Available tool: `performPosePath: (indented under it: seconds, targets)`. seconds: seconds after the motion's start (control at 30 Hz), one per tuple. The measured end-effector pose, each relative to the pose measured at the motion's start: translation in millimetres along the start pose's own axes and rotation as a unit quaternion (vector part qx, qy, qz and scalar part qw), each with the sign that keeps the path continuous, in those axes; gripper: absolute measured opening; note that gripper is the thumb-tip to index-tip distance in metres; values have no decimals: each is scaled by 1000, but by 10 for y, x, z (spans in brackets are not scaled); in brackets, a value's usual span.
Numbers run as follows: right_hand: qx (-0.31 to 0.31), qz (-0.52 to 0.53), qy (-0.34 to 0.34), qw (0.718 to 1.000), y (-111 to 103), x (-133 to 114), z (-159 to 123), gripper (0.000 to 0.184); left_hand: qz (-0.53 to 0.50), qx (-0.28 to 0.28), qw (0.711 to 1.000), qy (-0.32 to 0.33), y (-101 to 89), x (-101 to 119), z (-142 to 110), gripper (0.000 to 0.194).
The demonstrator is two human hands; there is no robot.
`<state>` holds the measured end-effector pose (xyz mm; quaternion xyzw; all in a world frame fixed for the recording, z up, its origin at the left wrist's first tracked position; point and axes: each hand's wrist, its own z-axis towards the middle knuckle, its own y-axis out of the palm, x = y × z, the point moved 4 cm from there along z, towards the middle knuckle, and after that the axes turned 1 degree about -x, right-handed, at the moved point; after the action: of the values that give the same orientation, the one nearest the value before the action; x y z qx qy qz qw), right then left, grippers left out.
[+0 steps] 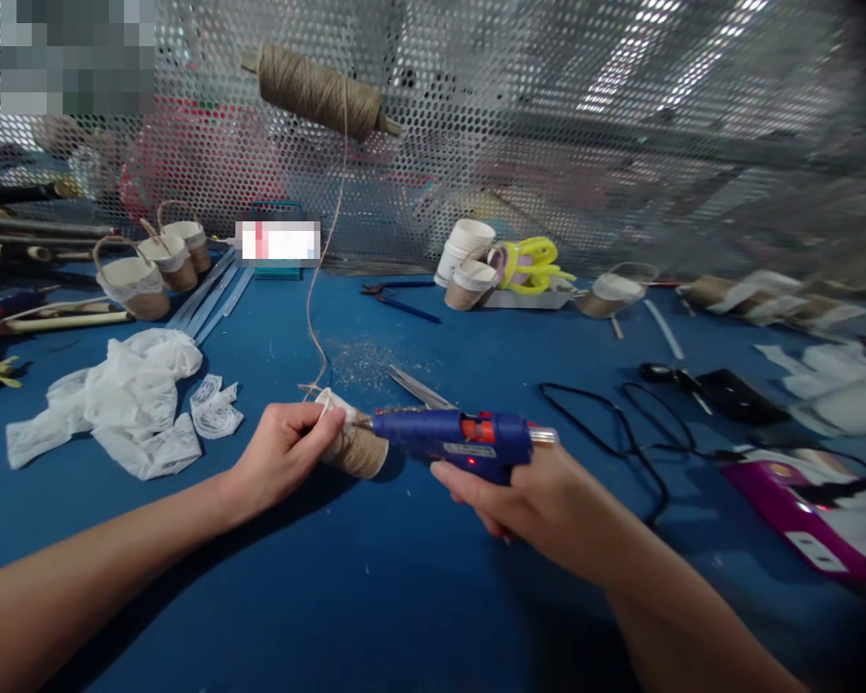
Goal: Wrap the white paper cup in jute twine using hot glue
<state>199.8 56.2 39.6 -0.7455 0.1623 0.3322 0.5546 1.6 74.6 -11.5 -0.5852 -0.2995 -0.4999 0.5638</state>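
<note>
My left hand (281, 448) grips a small paper cup (361, 454) by its white rim, thumb on the outside. Brown twine is wound round the cup, which lies tilted on its side above the table. In my right hand (509, 491) is a blue hot glue gun (447, 438), its red light lit and a glue stick showing at the back. The gun's nozzle meets or nearly meets the cup's side by my left thumb. A strand of twine (312, 308) runs from the cup up to a hanging twine spool (318, 91). Scissors (422, 387) lie partly hidden behind the gun.
White lace (126, 395) lies at left, near several handled cups (136, 289) and clear glue sticks (213, 289). Blue-handled pliers (408, 300) rest behind. A black cord (621, 414) and a purple power strip (786, 520) are at right. Perforated metal mesh (433, 173) stands at the back.
</note>
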Motion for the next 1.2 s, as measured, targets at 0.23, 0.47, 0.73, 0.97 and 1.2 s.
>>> performPosePath:
  seconds: [0.23, 0.47, 0.73, 0.97, 1.2]
  targets:
    - [-24, 69, 58, 996, -2, -57, 87, 27, 2, -4, 1000, 21, -13, 22, -18, 38]
    - [-38, 97, 45, 994, 19, -57, 126, 27, 20, 5, 999, 51, -16, 65, -16, 39]
    - [-62, 101, 40, 992, 38, -29, 183, 29, 41, 7, 998, 45, -16, 48, -23, 38]
    - [-66, 133, 22, 989, 33, 10, 223, 28, 46, 4, 998, 51, -15, 57, -34, 37]
    - [135, 137, 69, 979, -366, 275, 608, 16, 41, 24, 996, 72, -47, 92, -21, 37]
